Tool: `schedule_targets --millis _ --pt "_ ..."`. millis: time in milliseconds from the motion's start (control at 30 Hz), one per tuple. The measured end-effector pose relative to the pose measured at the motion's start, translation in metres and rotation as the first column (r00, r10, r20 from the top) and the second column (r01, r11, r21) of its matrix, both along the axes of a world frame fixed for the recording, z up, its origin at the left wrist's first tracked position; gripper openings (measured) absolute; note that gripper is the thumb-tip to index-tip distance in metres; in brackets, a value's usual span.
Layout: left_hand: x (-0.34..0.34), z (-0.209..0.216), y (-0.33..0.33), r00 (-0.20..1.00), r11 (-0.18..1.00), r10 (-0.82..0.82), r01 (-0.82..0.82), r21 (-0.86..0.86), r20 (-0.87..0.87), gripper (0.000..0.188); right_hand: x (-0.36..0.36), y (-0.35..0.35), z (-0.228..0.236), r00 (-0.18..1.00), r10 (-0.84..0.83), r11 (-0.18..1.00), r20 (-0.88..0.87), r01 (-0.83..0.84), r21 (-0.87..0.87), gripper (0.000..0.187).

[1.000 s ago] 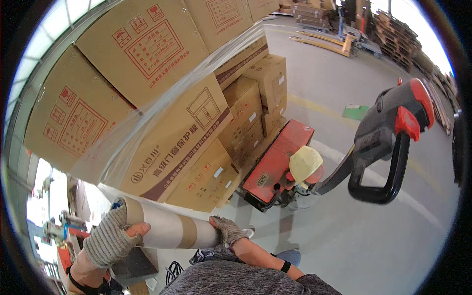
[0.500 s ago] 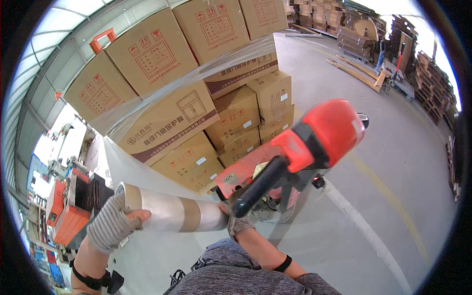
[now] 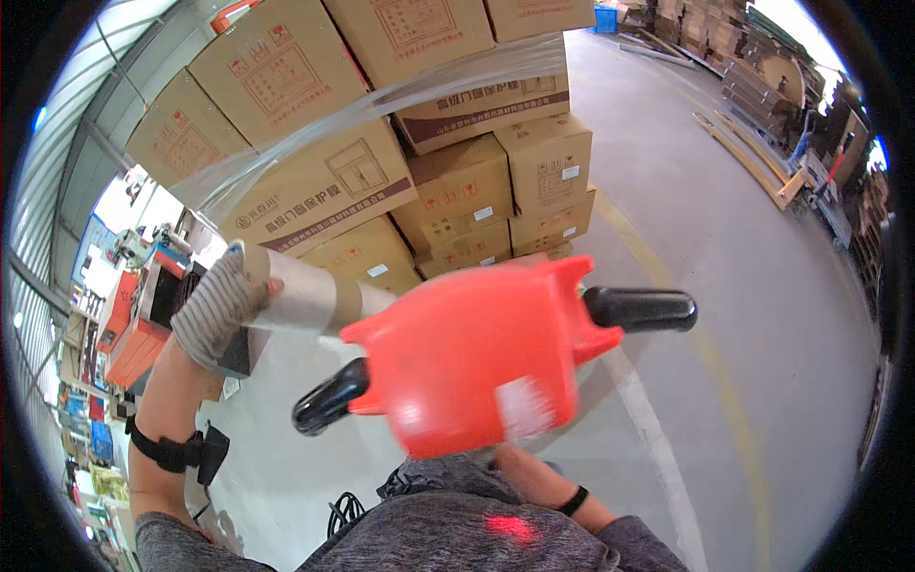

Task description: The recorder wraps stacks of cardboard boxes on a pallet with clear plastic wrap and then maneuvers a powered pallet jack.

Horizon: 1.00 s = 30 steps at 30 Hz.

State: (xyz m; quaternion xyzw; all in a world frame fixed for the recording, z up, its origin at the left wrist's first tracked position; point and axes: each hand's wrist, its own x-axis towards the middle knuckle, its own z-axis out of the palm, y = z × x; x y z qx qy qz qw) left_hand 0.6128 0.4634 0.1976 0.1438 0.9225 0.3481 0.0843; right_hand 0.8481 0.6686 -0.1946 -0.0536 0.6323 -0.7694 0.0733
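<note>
My left hand [image 3: 219, 307], in a ribbed grey glove with bare fingertips, is closed around the left end of a roll of stretch film [image 3: 297, 294]. The roll lies roughly level, its right end hidden behind a red control head [image 3: 462, 357]. This is the tiller head of a powered pallet truck, with black grips at its left and right sides. My right forearm [image 3: 543, 484] reaches up under the head, which hides my right hand. In front stand stacked cardboard cartons [image 3: 319, 191], with clear film [image 3: 381, 100] stretched across them.
Orange-and-black equipment [image 3: 133, 315] stands at the left beside cluttered shelving. At the far right is a hand pallet truck with yellow forks [image 3: 748, 157], near stacks of flattened cardboard [image 3: 701, 33]. Yellow and white lines mark the grey floor [image 3: 658, 410].
The red control head has swung left and closer, now covering the roll's right end and my right hand. My left hand and the roll have risen in view.
</note>
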Motion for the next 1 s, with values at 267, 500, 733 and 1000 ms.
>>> schedule_targets --millis 267,500,733,1000 --pt "-0.053 0.0 0.02 0.893 0.549 -0.247 -0.192 -0.813 -0.377 0.02 0.066 0.233 -0.027 0.708 -0.14 0.988 0.692 0.054 0.144 0.045" --pt "-0.033 0.023 0.048 0.902 0.902 0.427 -0.43 0.044 0.057 0.017 -0.023 0.361 -0.015 0.648 -0.175 0.984 0.741 0.143 0.108 0.041" --pt "-0.024 0.03 0.082 0.844 0.848 0.522 -0.529 0.035 0.125 0.019 -0.209 0.329 0.028 0.953 0.235 0.936 0.19 -0.275 0.22 0.028" --pt "-0.046 0.038 0.088 0.817 0.821 0.55 -0.567 0.065 0.176 0.023 -0.365 0.175 0.134 0.833 0.507 0.845 0.221 -0.43 -0.318 0.045"
